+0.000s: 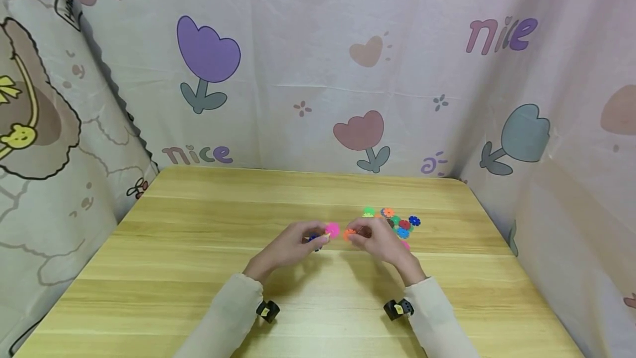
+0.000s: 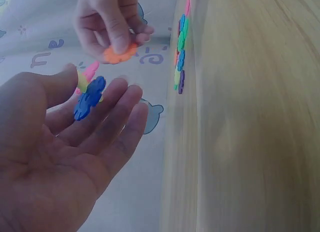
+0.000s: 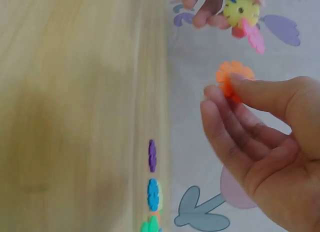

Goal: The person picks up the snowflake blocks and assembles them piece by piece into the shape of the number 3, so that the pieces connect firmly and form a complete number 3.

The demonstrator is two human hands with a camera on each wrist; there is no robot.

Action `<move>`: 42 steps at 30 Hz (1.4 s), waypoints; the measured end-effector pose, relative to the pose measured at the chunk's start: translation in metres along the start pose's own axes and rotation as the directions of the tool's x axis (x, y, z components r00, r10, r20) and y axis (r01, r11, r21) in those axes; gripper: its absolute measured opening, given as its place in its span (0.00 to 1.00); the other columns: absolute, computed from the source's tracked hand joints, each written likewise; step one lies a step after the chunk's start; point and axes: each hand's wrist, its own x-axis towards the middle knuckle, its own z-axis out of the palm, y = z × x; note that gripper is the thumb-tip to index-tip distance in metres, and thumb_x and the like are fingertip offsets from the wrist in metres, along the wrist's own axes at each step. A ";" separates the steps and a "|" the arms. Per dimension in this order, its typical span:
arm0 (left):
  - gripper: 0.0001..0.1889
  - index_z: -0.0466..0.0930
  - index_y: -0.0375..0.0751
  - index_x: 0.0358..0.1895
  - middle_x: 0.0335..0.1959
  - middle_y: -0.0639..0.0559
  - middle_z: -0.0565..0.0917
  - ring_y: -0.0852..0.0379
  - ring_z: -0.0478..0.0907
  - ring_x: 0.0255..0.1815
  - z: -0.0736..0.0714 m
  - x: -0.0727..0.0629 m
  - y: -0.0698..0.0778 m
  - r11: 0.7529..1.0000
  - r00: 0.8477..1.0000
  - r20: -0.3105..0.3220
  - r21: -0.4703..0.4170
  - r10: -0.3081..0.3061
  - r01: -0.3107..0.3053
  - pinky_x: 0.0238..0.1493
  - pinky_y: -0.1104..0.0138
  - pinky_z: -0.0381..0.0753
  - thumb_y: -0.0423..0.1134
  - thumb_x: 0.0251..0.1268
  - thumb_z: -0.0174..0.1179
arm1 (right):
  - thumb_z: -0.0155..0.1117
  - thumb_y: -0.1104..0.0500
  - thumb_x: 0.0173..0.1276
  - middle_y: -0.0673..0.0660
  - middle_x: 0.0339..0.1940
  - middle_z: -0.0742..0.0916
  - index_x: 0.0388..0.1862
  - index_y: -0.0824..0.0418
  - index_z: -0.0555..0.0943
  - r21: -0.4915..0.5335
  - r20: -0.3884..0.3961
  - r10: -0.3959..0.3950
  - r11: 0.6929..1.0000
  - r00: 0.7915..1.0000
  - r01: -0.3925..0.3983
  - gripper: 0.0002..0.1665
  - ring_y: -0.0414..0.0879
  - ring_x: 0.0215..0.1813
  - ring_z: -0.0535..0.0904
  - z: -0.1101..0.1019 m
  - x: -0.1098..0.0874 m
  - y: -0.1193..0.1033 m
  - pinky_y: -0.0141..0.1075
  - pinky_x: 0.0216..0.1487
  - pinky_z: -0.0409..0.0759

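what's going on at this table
A person's left hand pinches a yellow flower-shaped disc, with a blue disc and a pink disc apparently joined to it. The right hand pinches a single orange disc, still apart from those. More coloured discs lie on the wooden table near the right hand.

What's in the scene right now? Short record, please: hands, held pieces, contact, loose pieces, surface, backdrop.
left: left hand pinches disc cluster
cluster_colours: yellow, blue, pink
right: right hand pinches orange disc between thumb and fingers
contact: orange disc and disc cluster apart, facing each other across a gap
loose: loose discs, several colours, grouped beyond and to the right of the right hand; exact count unclear, partly hidden
surface: wood-grain table
backdrop: printed cloth with flowers, hearts and "nice"
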 end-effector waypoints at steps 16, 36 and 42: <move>0.17 0.81 0.46 0.63 0.55 0.40 0.87 0.43 0.86 0.54 0.002 -0.001 0.002 0.999 1.000 -0.025 -0.038 0.003 -0.004 0.57 0.55 0.86 0.47 0.80 0.56 | 0.77 0.69 0.60 0.54 0.30 0.90 0.34 0.62 0.92 -0.110 -0.206 -0.138 0.987 0.969 0.117 0.05 0.35 0.30 0.82 0.009 0.003 -0.015 0.25 0.34 0.85; 0.21 0.75 0.48 0.70 0.45 0.32 0.90 0.37 0.89 0.42 0.000 -0.002 0.003 0.994 0.999 -0.013 -0.098 0.049 -0.050 0.43 0.68 0.87 0.40 0.78 0.59 | 0.77 0.72 0.58 0.56 0.31 0.90 0.35 0.64 0.92 -0.201 -0.171 -0.268 0.951 0.948 0.233 0.07 0.42 0.30 0.86 0.011 0.003 -0.014 0.24 0.34 0.84; 0.21 0.76 0.46 0.70 0.50 0.32 0.88 0.39 0.90 0.42 0.000 -0.002 0.004 0.994 1.000 -0.007 -0.103 0.026 -0.026 0.42 0.68 0.88 0.38 0.77 0.60 | 0.78 0.73 0.56 0.57 0.30 0.90 0.33 0.65 0.91 -0.210 -0.178 -0.294 0.944 0.939 0.256 0.07 0.43 0.29 0.87 0.013 0.003 -0.015 0.23 0.34 0.84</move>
